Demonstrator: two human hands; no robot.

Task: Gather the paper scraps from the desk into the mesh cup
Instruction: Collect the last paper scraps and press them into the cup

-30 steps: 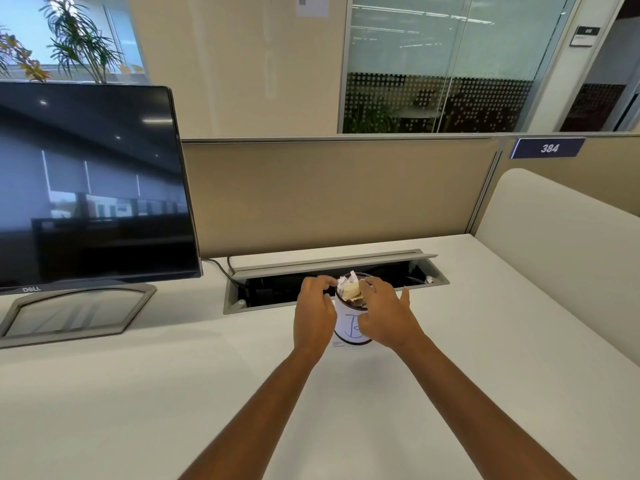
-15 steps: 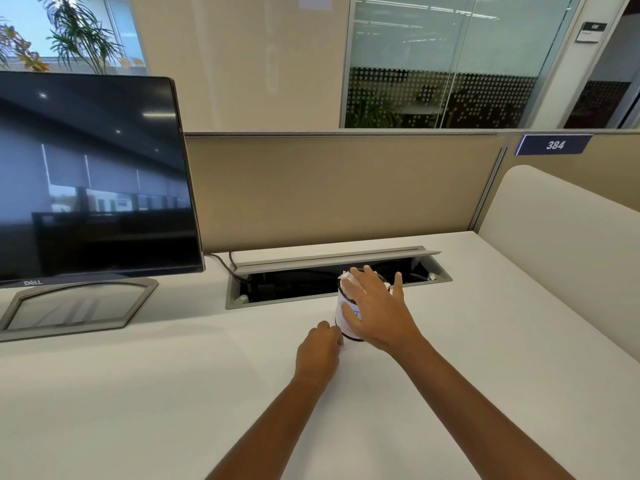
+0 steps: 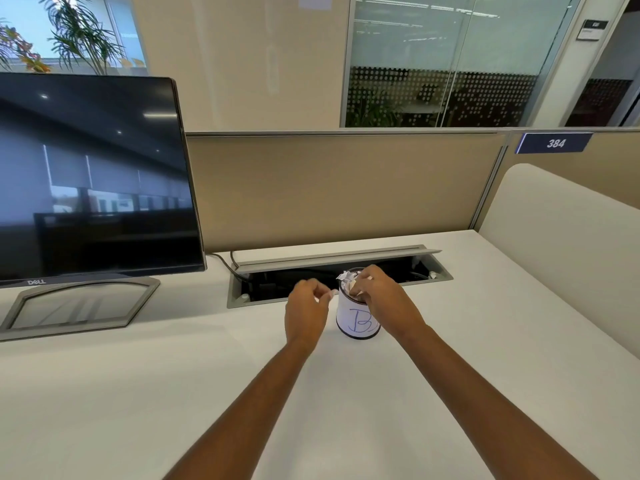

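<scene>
The mesh cup [image 3: 356,320] stands upright on the white desk [image 3: 138,393], wrapped in white paper marked with a blue "B". Crumpled paper scraps [image 3: 346,277] stick out of its top. My right hand [image 3: 384,299] rests over the cup's rim, fingers curled onto the scraps. My left hand [image 3: 306,311] hovers just left of the cup, fingers pinched on a small white paper scrap [image 3: 331,295] near the rim.
An open cable tray [image 3: 426,268] with a raised lid lies right behind the cup. A Dell monitor [image 3: 93,178] on a grey stand sits at the left. A tan partition [image 3: 329,188] backs the desk, and a cream divider [image 3: 561,254] bounds its right side.
My left hand rose from the desk beside the cup's base up to its rim with a scrap. My right hand shifted from covering the cup's front to its top right.
</scene>
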